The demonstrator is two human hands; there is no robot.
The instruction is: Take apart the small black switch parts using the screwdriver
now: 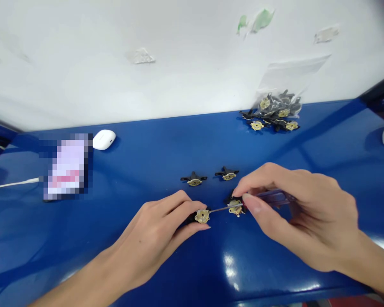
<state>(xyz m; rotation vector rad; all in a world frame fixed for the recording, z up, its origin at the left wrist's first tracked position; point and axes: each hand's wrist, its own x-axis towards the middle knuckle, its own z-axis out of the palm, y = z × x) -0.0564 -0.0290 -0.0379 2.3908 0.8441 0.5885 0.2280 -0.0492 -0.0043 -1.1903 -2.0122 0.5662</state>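
Observation:
My left hand pinches a small part with a round brass-coloured plate and a black body between thumb and fingers, low over the blue table. A screwdriver with a thin metal shaft and a see-through handle is gripped in my right hand. Its tip meets the right edge of the brass plate. Behind the shaft lies another such part, close to my right fingertips and partly covered by them. Two more black-and-brass parts, one on the left and one on the right, sit just beyond my hands.
At the back right, a clear plastic bag holds several similar parts, with loose ones in front. A phone with a white cable and a white earbud case lie on the left. A white wall stands behind the table.

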